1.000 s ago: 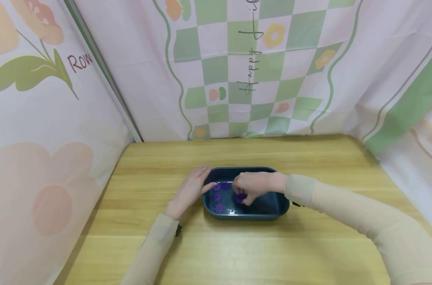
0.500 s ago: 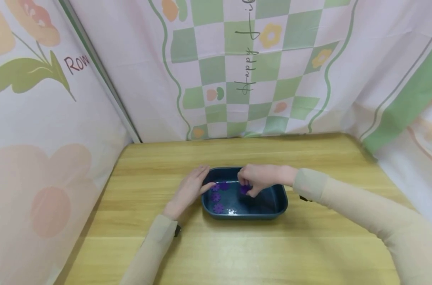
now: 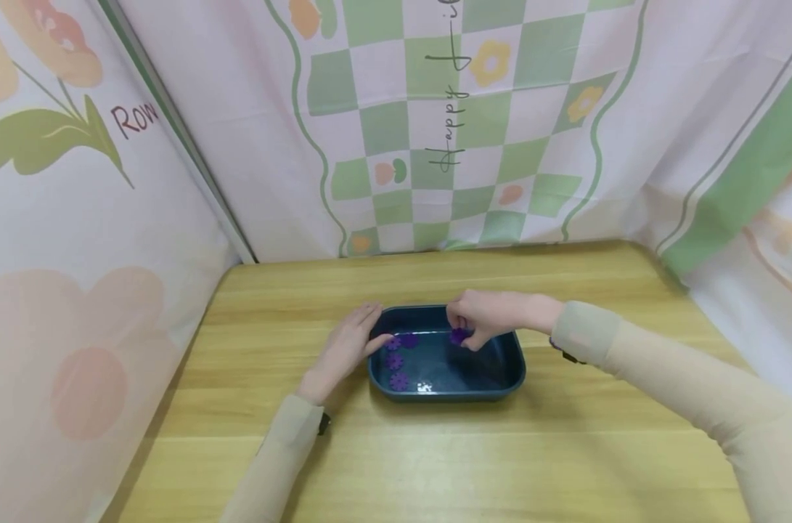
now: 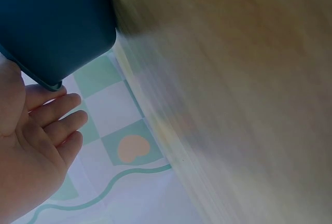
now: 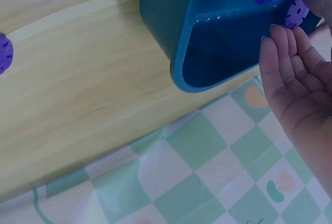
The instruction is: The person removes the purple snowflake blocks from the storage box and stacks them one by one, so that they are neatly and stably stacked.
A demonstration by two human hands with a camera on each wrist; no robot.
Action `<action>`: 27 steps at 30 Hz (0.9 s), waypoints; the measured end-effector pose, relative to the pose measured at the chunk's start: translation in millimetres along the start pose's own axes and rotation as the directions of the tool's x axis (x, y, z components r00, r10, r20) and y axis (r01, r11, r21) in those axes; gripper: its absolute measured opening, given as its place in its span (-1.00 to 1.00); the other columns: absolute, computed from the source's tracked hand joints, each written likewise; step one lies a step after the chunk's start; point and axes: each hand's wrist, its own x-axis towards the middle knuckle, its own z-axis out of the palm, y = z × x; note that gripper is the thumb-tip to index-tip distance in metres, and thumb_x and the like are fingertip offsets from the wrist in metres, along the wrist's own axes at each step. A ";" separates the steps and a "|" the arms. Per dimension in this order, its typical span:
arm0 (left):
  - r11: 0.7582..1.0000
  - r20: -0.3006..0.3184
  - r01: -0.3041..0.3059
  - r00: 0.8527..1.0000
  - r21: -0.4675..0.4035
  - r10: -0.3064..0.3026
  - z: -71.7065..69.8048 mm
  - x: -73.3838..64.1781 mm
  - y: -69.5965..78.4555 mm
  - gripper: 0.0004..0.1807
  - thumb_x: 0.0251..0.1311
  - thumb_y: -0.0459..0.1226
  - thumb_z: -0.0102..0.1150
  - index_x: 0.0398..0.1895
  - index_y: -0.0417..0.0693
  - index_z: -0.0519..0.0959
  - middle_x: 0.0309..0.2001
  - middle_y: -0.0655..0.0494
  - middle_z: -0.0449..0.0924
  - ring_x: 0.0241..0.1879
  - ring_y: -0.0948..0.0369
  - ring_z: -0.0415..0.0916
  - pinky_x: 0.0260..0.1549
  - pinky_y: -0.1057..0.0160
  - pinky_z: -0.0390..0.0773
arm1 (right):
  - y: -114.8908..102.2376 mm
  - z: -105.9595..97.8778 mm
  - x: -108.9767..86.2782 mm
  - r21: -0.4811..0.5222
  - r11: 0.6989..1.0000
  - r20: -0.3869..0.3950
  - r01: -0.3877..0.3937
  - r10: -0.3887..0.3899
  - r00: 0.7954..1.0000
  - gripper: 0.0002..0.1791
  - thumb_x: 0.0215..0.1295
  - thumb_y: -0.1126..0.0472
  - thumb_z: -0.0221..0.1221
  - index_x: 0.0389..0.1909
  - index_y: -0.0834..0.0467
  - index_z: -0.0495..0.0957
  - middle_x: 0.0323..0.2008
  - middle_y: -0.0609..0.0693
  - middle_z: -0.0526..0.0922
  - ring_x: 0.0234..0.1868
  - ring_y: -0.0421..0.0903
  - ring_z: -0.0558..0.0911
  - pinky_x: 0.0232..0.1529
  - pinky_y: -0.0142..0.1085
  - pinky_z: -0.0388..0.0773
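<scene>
A dark blue-green tub (image 3: 448, 396) stands on the wooden table. My right hand (image 3: 494, 314) pinches a purple notched disc (image 3: 459, 336) between thumb and fingertips over the tub's far right part. The right wrist view shows this disc (image 5: 296, 12) with slots round its edge and a small centre hole. Several like discs lie in the tub's left end, among them one at the front (image 3: 398, 381) and one at the back (image 3: 409, 340). My left hand (image 3: 345, 345) rests at the left rim, thumb over the edge, fingers loosely extended along the far corner.
Another purple disc (image 5: 5, 53) lies on the table (image 5: 88, 79) outside the tub, partly cut off in the right wrist view. A printed curtain (image 3: 435, 145) hangs behind the table's far edge, with more cloth (image 3: 75, 218) along the left side.
My right hand has moved back and to the right within the tub, lifting the pinched disc from near the middle. The left hand stays at the rim.
</scene>
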 end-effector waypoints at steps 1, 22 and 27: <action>1.000 0.003 0.002 1.000 0.000 -0.002 0.1 -0.2 -0.2 -0.33 0.34 -0.02 0.17 0.30 -0.37 0.43 0.31 -0.28 0.47 0.34 -0.17 0.41 0.39 -0.09 0.40 | 0.7 -1.2 -1.3 0.005 1.000 -0.002 -0.005 0.005 1.000 -0.74 0.00 0.20 0.43 -0.36 0.17 0.56 -0.41 -0.06 0.62 -0.48 -0.38 0.46 -0.39 -0.54 0.56; 1.000 0.017 0.015 1.000 0.013 -0.015 0.7 -1.1 -0.8 -0.32 0.36 0.02 0.14 0.33 -0.33 0.41 0.33 -0.24 0.45 0.36 -0.13 0.40 0.41 -0.08 0.38 | 22.4 -19.0 -36.5 -0.031 0.999 -0.120 -0.040 0.036 0.992 -0.78 -0.04 0.25 0.41 -0.43 0.14 0.53 -0.49 -0.09 0.56 -0.50 -0.35 0.42 -0.46 -0.50 0.49; 1.000 0.028 0.018 0.999 0.012 -0.019 0.8 -0.5 -0.8 -0.32 0.37 0.02 0.12 0.34 -0.33 0.40 0.34 -0.24 0.45 0.37 -0.13 0.39 0.43 -0.06 0.36 | 26.7 -20.6 -44.6 -0.014 0.999 -0.136 -0.045 0.043 0.990 -0.78 -0.03 0.26 0.41 -0.43 0.15 0.53 -0.50 -0.06 0.56 -0.51 -0.35 0.41 -0.49 -0.52 0.47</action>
